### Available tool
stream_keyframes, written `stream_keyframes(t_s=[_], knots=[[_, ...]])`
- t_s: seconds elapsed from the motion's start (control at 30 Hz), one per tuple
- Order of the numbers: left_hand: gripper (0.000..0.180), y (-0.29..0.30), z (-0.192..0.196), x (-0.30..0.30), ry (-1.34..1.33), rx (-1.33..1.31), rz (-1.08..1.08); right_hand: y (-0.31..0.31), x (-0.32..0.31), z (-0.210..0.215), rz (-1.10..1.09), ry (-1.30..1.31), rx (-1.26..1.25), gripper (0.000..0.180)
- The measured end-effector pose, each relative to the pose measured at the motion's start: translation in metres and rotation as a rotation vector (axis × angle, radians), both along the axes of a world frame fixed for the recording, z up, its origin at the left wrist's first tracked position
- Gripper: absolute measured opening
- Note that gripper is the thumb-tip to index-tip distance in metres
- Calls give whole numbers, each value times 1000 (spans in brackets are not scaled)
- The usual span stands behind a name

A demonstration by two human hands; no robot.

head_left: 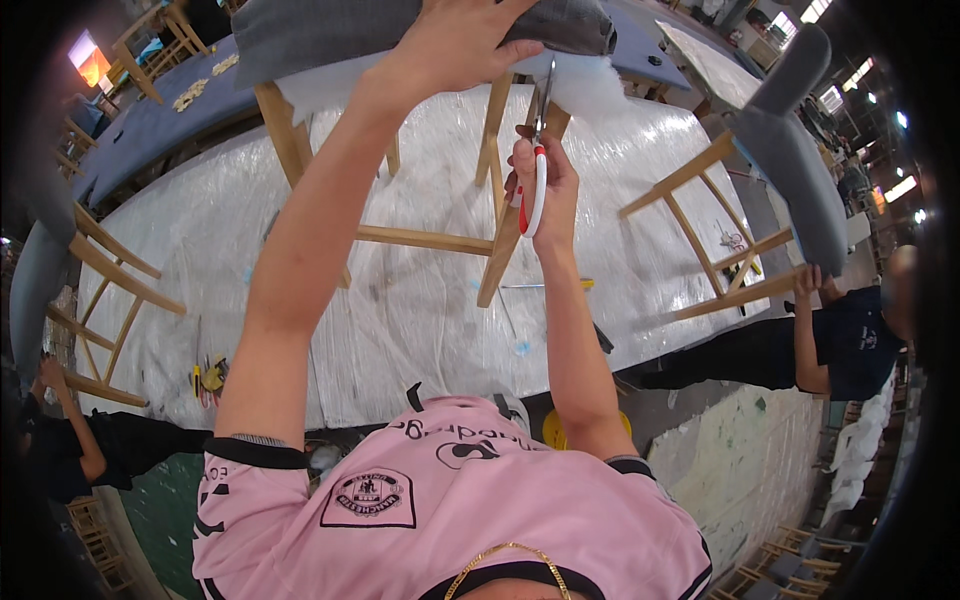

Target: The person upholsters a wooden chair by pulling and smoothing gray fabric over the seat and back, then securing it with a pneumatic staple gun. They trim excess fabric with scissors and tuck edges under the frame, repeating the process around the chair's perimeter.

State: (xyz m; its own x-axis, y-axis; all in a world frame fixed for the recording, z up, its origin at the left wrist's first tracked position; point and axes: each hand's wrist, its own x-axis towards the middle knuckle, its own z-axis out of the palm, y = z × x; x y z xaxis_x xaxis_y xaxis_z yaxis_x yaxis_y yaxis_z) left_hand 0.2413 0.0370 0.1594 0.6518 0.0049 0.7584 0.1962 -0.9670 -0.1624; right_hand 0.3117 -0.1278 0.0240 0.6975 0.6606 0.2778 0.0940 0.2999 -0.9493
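Observation:
In front of me stands a wooden chair (425, 240) with a dark grey fabric seat (320, 45). White fluffy batting (592, 84) sticks out below the fabric at its right corner. My left hand (455, 45) lies on the grey fabric near that corner, thumb stretched out and fingers apart; some fingertips are cut off by the upper edge. My right hand (560, 185) grips scissors (541, 190) with red and white handles. Their blades point up towards the fabric edge, beside the batting; whether the tips touch it I cannot tell.
Plastic film covers the worktable (430, 330). A screwdriver (560, 285) with a yellow handle and other small tools (208, 378) lie on it. Co-workers on the right (845, 340) and left (85, 450) handle grey upholstered chairs. A blue-topped table (150, 150) stands behind.

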Motion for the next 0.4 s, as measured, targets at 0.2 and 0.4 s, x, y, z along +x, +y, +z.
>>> stream_keyframes(t_s=[0.2,0.4], knots=[[75,-5,2,2,-24,-27,-16,1,0,5,-10,-4,22,58],[76,-5,3,3,-30,-37,-15,-2,1,4,24,35,20,58]])
